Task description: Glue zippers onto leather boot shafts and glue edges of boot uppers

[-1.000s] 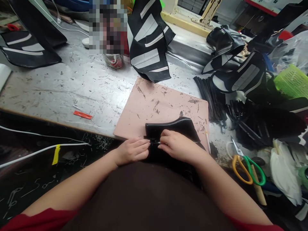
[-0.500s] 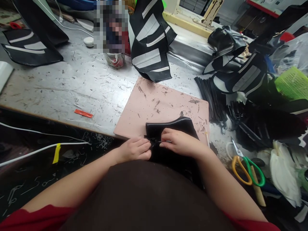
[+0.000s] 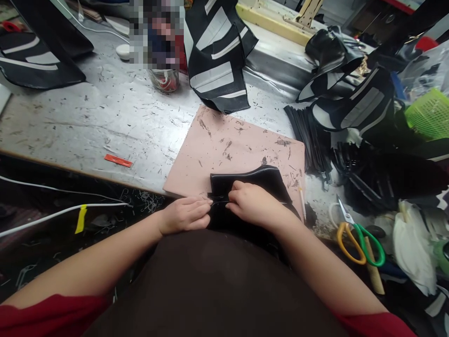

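Note:
A shiny black leather piece point(image 3: 249, 176), shaped like a boot upper, lies folded over the near edge of a pink board point(image 3: 196, 154). My left hand point(image 3: 185, 214) pinches the piece's left edge between thumb and fingers. Close by on the right, my right hand point(image 3: 250, 203) rests over the leather, its fingertips pinched on it. A thin dark line, perhaps a strip or seam, runs between my fingertips. The lower part of the leather drops out of sight in front of my dark apron point(image 3: 217, 285).
Scissors point(image 3: 360, 238) with orange and green handles lie at the right, near black strips point(image 3: 310, 142). Black pieces with white patches point(image 3: 224, 70) stand at the back. An orange-red strip point(image 3: 118, 160) and a small tub point(image 3: 164, 80) are on the metal table point(image 3: 84, 126).
Both hands have shifted slightly left along the leather. The gap between my fingertips now shows the thin line more clearly. The whole view has tilted a little.

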{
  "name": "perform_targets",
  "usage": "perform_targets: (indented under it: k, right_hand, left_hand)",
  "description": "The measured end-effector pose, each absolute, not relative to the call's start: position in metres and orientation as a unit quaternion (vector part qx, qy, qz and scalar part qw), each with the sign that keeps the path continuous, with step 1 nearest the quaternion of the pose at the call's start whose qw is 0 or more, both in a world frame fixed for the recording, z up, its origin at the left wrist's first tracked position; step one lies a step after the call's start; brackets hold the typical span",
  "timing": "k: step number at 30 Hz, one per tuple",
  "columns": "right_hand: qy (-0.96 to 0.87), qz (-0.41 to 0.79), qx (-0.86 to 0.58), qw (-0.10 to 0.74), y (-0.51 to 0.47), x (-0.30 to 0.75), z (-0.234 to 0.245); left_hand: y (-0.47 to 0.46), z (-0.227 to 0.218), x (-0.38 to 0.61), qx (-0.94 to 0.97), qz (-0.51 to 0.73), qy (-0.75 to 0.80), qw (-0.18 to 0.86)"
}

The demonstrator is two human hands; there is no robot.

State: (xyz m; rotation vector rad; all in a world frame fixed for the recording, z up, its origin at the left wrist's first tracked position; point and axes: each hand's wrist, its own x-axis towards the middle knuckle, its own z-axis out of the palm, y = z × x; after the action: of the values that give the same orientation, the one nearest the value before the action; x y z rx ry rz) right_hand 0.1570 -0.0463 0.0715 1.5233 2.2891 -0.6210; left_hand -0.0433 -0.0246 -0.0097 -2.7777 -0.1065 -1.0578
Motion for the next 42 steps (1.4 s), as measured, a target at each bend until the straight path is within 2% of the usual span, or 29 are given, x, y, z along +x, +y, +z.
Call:
perform_targets:
  k: [10,18,32,38,42]
  right_hand:
    - [0.808,-0.212,0.527,0.159,-0.045,0.160,0.070]
    - [0.808,-0.222,0.525,0.148,-0.044,0.162,0.070]
    - [0.786,-0.223,0.556,0.154,-0.042,0.161,0.069]
    - [0.771,-0.282,0.556,0.126,-0.042,0.175,0.076]
    - [0.764,-0.261,0.571,0.151,-0.039,0.173,0.077]
  left_hand:
    - [-0.039,-0.015,-0.037,-0.915,-0.379,-0.099,0.094]
    - [-0.042,-0.012,-0.038,-0.924,-0.355,-0.113,0.087]
    - [-0.046,-0.004,-0.033,-0.929,-0.311,-0.140,0.141]
    - [-0.050,0.005,-0.030,-0.931,-0.270,-0.159,0.186]
    - [-0.049,0.009,-0.027,-0.938,-0.259,-0.153,0.172]
